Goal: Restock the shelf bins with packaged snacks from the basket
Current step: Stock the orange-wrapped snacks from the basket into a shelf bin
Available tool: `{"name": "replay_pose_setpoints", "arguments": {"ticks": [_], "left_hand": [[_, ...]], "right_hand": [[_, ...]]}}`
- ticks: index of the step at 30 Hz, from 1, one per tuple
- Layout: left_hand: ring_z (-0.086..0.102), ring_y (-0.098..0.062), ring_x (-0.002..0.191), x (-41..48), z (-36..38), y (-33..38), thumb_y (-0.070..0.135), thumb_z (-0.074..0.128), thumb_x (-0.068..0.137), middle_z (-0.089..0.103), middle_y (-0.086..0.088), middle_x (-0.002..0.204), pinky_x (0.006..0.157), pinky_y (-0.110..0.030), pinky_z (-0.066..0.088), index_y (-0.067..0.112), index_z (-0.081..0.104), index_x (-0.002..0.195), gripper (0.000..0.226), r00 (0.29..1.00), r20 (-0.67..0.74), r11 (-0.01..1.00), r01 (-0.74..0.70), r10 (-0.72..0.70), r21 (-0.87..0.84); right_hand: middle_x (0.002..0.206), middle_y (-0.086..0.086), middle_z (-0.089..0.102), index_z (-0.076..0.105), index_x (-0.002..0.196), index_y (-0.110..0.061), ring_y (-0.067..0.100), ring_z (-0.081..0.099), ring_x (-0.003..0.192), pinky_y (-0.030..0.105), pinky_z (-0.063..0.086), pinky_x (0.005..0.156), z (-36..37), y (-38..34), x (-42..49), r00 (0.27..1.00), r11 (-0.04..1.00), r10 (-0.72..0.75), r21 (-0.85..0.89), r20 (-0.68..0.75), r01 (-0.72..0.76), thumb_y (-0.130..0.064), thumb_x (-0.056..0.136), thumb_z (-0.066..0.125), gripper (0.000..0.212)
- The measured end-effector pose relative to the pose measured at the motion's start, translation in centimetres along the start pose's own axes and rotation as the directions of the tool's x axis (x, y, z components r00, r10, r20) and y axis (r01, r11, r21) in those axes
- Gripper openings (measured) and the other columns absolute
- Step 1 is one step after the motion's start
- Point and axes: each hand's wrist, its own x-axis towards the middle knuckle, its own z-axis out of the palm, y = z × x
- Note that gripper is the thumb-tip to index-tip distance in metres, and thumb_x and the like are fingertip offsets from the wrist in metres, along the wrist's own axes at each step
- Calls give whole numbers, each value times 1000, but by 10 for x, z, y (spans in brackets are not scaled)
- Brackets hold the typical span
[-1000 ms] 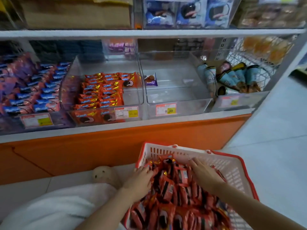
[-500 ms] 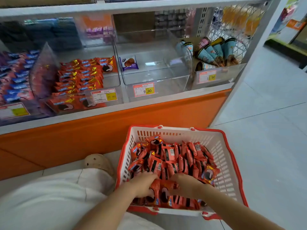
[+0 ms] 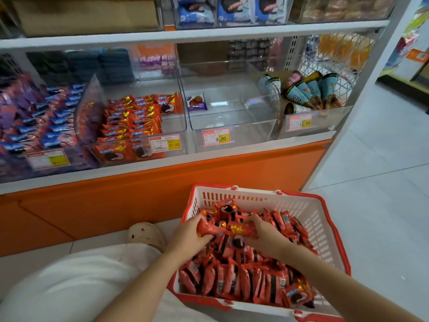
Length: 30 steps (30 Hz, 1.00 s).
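So the left hand (image 3: 190,235) and right hand (image 3: 264,238) are both curled round the ends of a bunch of red snack packs (image 3: 228,228), held at the top of the heap in the red-and-white basket (image 3: 255,198) on the floor (image 3: 383,205). Up on the shelf (image 3: 209,159) the clear bin (image 3: 183,112) with the same red packs is partly full, next bin (image 3: 232,126) over has just 1 purple pack (image 3: 196,102)
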Motion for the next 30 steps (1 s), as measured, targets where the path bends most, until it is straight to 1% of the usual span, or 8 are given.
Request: {"name": "replay_pose_setpoints", "arguments": {"ticks": [3,6,8,13,16,19,24,30], "left_hand": [[58,-6,89,0,-18,11,31,74,81,58,14,94,76,-19,50,31,51,93,27,980,-188,985,31,-63,-170],[58,-7,74,-2,-37,21,22,74,82,59,3,88,54,-8,43,18,50,90,25,943,-303,939,27,-138,-343],[60,-9,64,-1,-46,22,17,73,82,60,-3,84,46,-11,43,13,48,87,26,925,-328,898,32,-193,-438],[60,0,80,-3,-66,28,15,75,79,60,7,99,53,-4,42,20,54,108,36,926,-334,855,-26,-175,-518],[59,12,77,-8,-78,29,15,74,80,63,10,94,58,-2,42,25,61,101,27,921,-374,866,-97,-109,-491],[58,9,87,-11,-87,25,23,77,77,65,13,97,68,-6,45,34,59,98,30,876,-478,872,-192,-55,-451],[60,10,84,-19,-113,24,16,75,80,65,14,93,66,-8,47,33,56,95,30,815,-573,835,-255,-85,-487],[57,12,86,-25,-157,17,14,76,79,63,16,95,67,-4,43,34,55,92,32,691,-714,828,-334,-109,-450]], "right_hand": [[108,-11,55,40,134,-16,4,57,92,13,46,76,-18,-29,3,997,991,-65,111,-38,68,-26,91,61,48],[89,-13,59,50,126,-18,-8,56,66,11,45,59,-30,-56,6,991,977,-112,176,-74,123,-25,93,58,35],[87,-9,63,54,118,-20,-5,59,66,13,47,60,-36,-69,12,991,957,-91,266,-100,115,-29,92,59,28],[100,-3,66,53,110,-22,11,65,90,21,52,76,-47,-96,28,993,894,-29,441,-114,77,-29,88,65,26],[96,-11,62,51,107,-26,4,62,86,16,51,72,-48,-112,28,966,957,-141,220,-218,189,-25,86,68,27],[102,-15,57,49,111,-29,5,60,93,17,50,75,-45,-133,27,931,958,-285,-48,-227,282,-24,85,67,32],[115,-10,62,51,123,-31,9,60,102,26,53,84,-43,-163,42,914,920,-363,-225,-179,321,-29,86,67,41],[104,-10,56,45,111,-27,-2,58,82,9,45,59,-52,-206,60,958,956,-251,117,-140,268,-29,87,66,32]]}}
